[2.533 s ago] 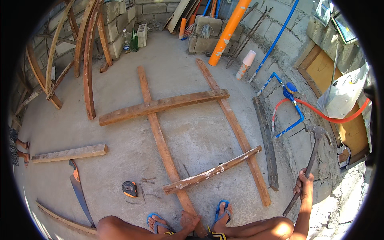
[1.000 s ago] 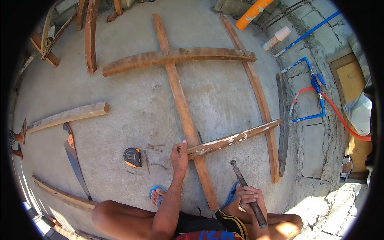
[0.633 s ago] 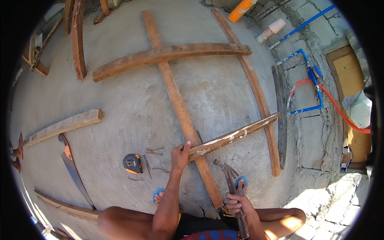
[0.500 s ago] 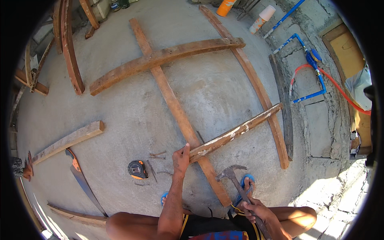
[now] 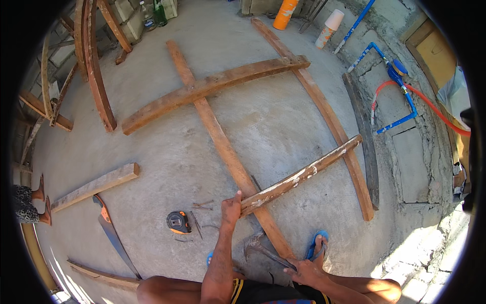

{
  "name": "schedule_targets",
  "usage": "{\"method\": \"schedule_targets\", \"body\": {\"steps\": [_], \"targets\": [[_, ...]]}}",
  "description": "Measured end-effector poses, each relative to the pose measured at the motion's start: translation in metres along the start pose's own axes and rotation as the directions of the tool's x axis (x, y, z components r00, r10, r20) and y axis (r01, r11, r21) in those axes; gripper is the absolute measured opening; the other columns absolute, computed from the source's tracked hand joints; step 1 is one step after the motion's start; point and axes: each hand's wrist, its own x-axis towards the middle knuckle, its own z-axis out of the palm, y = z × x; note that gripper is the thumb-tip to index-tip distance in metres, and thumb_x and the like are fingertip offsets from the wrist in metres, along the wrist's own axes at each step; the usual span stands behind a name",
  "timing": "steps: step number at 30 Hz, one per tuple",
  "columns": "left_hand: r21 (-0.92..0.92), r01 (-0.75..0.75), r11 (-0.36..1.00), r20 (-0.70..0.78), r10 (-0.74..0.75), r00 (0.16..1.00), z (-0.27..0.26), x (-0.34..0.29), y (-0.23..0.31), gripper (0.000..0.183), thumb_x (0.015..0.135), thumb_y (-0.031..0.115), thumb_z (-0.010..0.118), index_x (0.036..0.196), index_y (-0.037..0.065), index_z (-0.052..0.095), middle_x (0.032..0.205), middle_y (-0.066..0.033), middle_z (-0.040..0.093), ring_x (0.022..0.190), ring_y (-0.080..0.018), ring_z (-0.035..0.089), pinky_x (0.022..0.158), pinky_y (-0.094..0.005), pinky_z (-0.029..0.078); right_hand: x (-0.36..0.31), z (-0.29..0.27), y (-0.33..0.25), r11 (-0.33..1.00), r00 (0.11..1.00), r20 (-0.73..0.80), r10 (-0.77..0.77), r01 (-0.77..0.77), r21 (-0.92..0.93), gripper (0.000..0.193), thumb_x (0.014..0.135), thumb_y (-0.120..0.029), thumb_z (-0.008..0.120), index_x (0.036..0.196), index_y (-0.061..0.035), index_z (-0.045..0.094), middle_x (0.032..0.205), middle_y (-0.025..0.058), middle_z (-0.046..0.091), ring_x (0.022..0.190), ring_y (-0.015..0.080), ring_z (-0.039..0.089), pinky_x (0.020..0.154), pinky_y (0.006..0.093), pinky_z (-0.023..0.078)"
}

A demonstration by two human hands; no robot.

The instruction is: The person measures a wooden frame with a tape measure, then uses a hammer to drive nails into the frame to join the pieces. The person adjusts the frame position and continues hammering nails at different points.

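My left hand (image 5: 231,207) is closed round the near end of a wooden batten (image 5: 304,175) streaked with white paint. This batten lies across two long wooden strips, the middle strip (image 5: 221,139) and the right strip (image 5: 324,114). My right hand (image 5: 306,272) grips the handle of a claw hammer (image 5: 272,255), low in front of me. The hammer's head points left, beside the near end of the middle strip. Farther off, another crosspiece (image 5: 215,83) rests over the same two strips.
On the concrete floor to the left are a tape measure (image 5: 179,222), several nails (image 5: 196,224), a handsaw (image 5: 112,230) and a loose wood piece (image 5: 96,186). Another person's feet (image 5: 44,201) show at the left edge. Blue pipes with a meter (image 5: 397,71) run along the right wall.
The hammer has swung left and its head is lower, with my right hand shifted slightly left. My left hand keeps hold of the batten. The view has tilted, moving the scene down.
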Motion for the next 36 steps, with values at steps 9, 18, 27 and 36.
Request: {"method": "schedule_targets", "body": {"steps": [9,18,27,36], "targets": [[0.030,0.066,0.997,0.041,-0.067,0.997,-0.004,0.004,0.010,0.054,0.096,0.043,0.060,0.080,-0.007,0.070,0.056,-0.0141,0.056,0.058,-0.0179,0.052,0.060,-0.0401,0.045,-0.014,-0.013,0.008,0.980,0.998,0.064,0.014,-0.026,0.197,0.045,0.094,-0.032,0.066,0.128,-0.0039,0.061,0.079,0.0227,0.068,0.070,0.0302,0.069,0.074,0.0396,0.054],[-0.024,0.010,1.000,0.069,-0.008,0.998,-0.009,0.002,0.014,0.052,0.095,0.041,0.064,0.075,-0.007,0.069,0.056,-0.0154,0.059,0.056,-0.0182,0.053,0.060,-0.0399,0.046,-0.053,-0.042,0.002,0.506,0.992,0.129,0.014,-0.118,0.854,0.031,0.098,-0.024,0.061,0.117,0.0008,0.060,0.091,0.0031,0.061,0.076,0.0140,0.060,0.073,0.0306,0.053],[-0.028,-0.015,0.999,0.055,0.017,0.998,-0.002,0.004,0.014,0.053,0.094,0.037,0.065,0.068,-0.009,0.064,0.052,-0.0096,0.051,0.056,-0.0134,0.046,0.056,-0.0396,0.042,-0.049,-0.115,0.099,0.348,0.752,-0.303,0.586,0.105,0.932,0.022,0.097,-0.021,0.060,0.114,-0.0147,0.048,0.067,-0.0038,0.041,0.048,0.0054,0.040,0.038,0.0196,0.032],[-0.028,-0.068,0.997,-0.043,0.067,0.997,0.002,0.008,0.003,0.049,0.093,0.027,0.064,0.062,-0.010,0.054,0.051,-0.0036,0.043,0.054,-0.0112,0.038,0.052,-0.0384,0.036,-0.030,-0.143,0.198,-0.016,0.446,-0.311,0.839,0.593,0.805,0.014,0.099,-0.023,0.057,0.097,-0.0180,0.045,0.067,-0.0036,0.045,0.046,0.0055,0.042,0.038,0.0207,0.037]]}}
